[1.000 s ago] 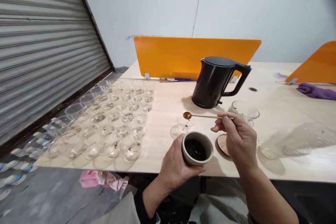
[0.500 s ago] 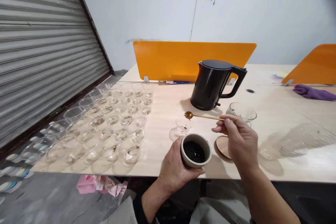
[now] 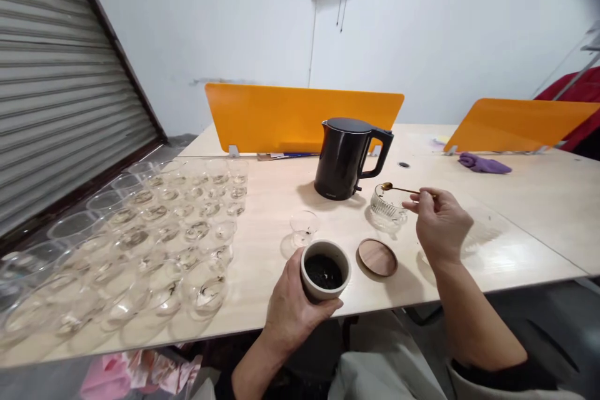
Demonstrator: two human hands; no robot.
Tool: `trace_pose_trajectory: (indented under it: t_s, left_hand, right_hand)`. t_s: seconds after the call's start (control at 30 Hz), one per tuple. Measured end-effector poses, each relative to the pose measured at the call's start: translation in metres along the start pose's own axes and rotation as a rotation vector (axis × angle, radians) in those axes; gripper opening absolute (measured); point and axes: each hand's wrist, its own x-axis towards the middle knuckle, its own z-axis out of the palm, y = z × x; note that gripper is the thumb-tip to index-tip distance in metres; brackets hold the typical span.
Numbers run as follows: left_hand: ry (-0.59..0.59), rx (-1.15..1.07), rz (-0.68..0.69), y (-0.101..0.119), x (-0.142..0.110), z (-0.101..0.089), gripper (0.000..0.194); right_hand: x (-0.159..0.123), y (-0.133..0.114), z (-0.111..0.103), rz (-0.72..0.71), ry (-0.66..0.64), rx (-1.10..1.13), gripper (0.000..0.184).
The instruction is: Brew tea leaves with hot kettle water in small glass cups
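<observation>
my left hand (image 3: 291, 301) is wrapped round the cup (image 3: 325, 270), which has dark leaves inside, just above the near edge of the table (image 3: 262, 300). my right hand (image 3: 440, 225) pinches the handle of the spoon (image 3: 398, 189), its bowl over the far side of the glass bowl (image 3: 389, 207). the round lid (image 3: 377, 257) lies right of the cup, and a small clear cup (image 3: 304, 226) stands just beyond it. the kettle (image 3: 344, 158) is farther back, before the orange panel (image 3: 300, 119). many clear cups (image 3: 164, 231) with dark bits crowd the left.
</observation>
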Motion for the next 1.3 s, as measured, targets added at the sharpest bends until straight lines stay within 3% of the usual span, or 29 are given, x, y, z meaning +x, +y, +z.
trace_pose_trajectory:
  t_s: [0.17, 0.43, 0.57, 0.73, 0.83, 0.97, 1.1, 1.2, 1.3]
  left_hand:
    - [0.024, 0.017, 0.029, -0.001, -0.001, 0.001, 0.099]
    - [0.049, 0.035, 0.069, -0.004, -0.001, 0.003, 0.102]
    - [0.036, 0.039, 0.078, -0.003, 0.0, 0.001, 0.102]
    - [0.038, 0.061, 0.062, -0.007, 0.0, 0.003, 0.104]
    - [0.046, 0.07, 0.063, -0.006, -0.001, 0.005, 0.106]
    - [0.042, 0.089, 0.07, 0.001, -0.004, 0.008, 0.102]
    - [0.03, 0.093, 0.066, 0.005, -0.005, 0.008, 0.101]
    - [0.031, 0.091, 0.077, 0.005, -0.004, 0.007, 0.1]
    - [0.025, 0.084, 0.078, 0.003, -0.004, 0.007, 0.1]
  right_hand:
    - [0.006, 0.025, 0.012, -0.126, -0.086, -0.344, 0.026]
    - [0.01, 0.042, 0.027, -0.008, -0.25, -0.445, 0.025]
    - [-0.001, 0.034, 0.011, -0.032, -0.237, -0.489, 0.038]
    - [-0.046, 0.008, -0.026, -0.146, -0.183, -0.475, 0.054]
    - [-0.076, 0.006, -0.031, -0.208, -0.355, -0.463, 0.057]
    - [-0.099, 0.029, -0.016, -0.416, -0.638, -0.491, 0.064]
    - [-0.101, 0.044, 0.001, -0.431, -0.692, -0.42, 0.06]
    - [-0.095, 0.024, -0.003, -0.358, -0.629, -0.28, 0.059]
    - [-0.09, -0.021, -0.013, -0.325, -0.649, -0.101, 0.057]
